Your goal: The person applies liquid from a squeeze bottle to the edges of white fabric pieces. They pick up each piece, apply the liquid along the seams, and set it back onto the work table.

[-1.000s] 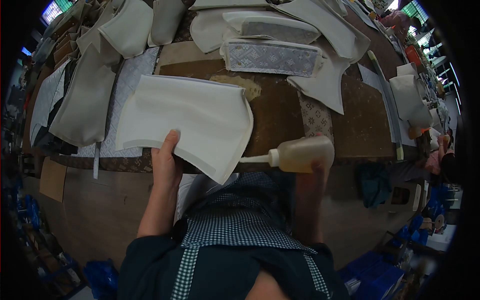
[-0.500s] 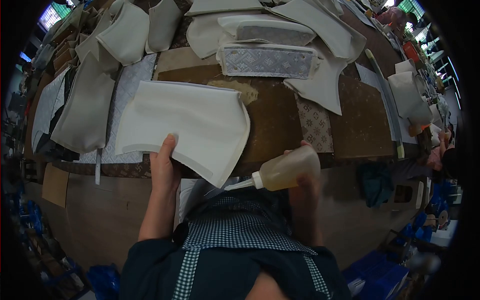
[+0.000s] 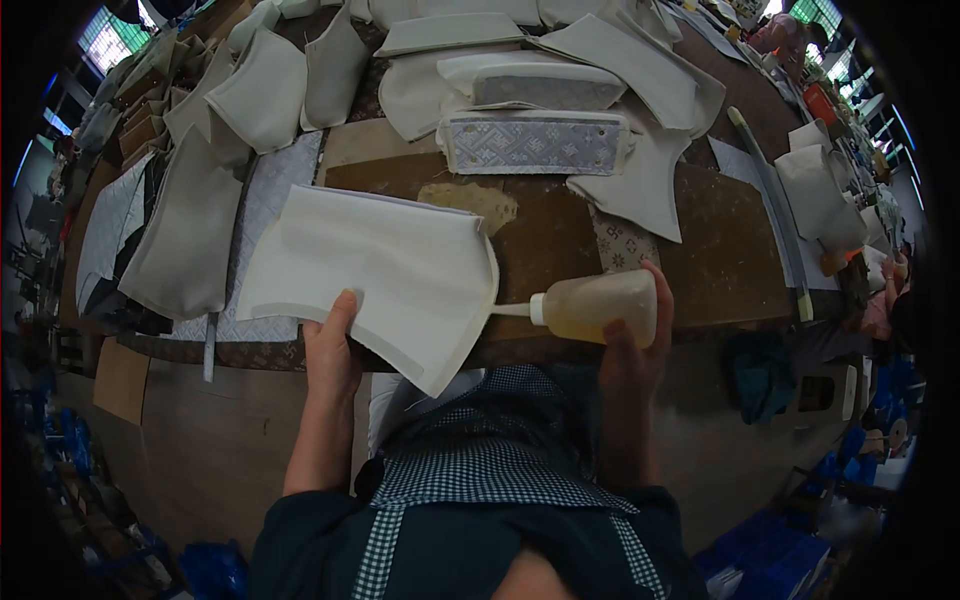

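With the thumb on top and the fingers hidden beneath, my left hand [image 3: 335, 345] grips the lower edge of a white panel [image 3: 380, 265], a curved, leather-like piece with a pale strip along its lower edge. My right hand [image 3: 635, 335] is wrapped round a translucent squeeze bottle [image 3: 600, 305] holding yellowish liquid. The bottle lies nearly level, its white nozzle pointing left, and the tip is right at the panel's right edge. Beyond the panel, a patterned grey-backed piece [image 3: 540, 143] rests on the brown table [image 3: 550, 220].
White panels [image 3: 640, 185] are piled at the back, and more grey-white pieces [image 3: 185, 230] lie at the left. A long strip [image 3: 770, 205] runs along the table's right side. Another person [image 3: 885, 300] is at the far right. Blue bags [image 3: 215, 565] sit on the floor.
My right hand has swung the bottle up and to the right, bringing its nozzle from below the panel's lower corner to its right edge. The panel sits slightly lower in view.
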Demonstrator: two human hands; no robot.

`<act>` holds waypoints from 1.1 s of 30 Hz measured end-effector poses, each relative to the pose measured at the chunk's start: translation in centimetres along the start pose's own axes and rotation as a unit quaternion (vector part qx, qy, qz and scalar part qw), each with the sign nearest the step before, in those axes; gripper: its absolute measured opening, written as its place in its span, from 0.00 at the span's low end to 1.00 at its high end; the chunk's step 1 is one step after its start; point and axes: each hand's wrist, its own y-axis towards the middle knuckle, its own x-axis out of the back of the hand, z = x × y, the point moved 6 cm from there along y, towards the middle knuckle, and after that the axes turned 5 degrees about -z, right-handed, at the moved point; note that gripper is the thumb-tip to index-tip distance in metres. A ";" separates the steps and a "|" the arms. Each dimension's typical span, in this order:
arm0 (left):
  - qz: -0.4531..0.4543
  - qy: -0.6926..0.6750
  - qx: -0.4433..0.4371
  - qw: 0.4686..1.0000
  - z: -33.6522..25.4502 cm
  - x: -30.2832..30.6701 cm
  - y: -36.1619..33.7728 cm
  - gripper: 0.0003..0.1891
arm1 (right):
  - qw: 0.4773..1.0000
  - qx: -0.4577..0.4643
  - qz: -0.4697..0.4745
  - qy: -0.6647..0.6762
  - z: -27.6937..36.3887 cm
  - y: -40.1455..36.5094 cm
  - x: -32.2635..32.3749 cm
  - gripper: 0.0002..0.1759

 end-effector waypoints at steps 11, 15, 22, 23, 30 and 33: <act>-0.042 0.026 -0.222 0.974 -3.8 1.0 -0.7 0.33 | 0.981 -0.107 -0.042 0.158 -0.4 -1.9 1.9 0.47; 0.003 0.295 -0.413 0.862 -5.5 -1.2 -0.8 0.35 | 0.980 -0.104 -0.044 0.166 -0.1 -1.7 2.0 0.47; 0.076 0.554 -0.615 0.556 -10.7 -8.3 -1.7 0.21 | 0.979 -0.090 -0.052 0.174 0.9 -1.3 2.2 0.49; 0.134 0.553 -0.609 0.553 -10.3 -9.0 -0.9 0.19 | 0.979 -0.088 -0.051 0.176 1.1 -1.1 2.1 0.50; 0.356 0.569 -0.456 0.585 -13.6 -14.2 3.9 0.12 | 0.993 0.005 -0.048 0.111 5.0 0.5 1.4 0.50; 0.438 0.571 -0.385 0.578 -12.2 -16.0 5.0 0.13 | 0.995 0.053 -0.031 0.077 6.0 1.7 1.5 0.51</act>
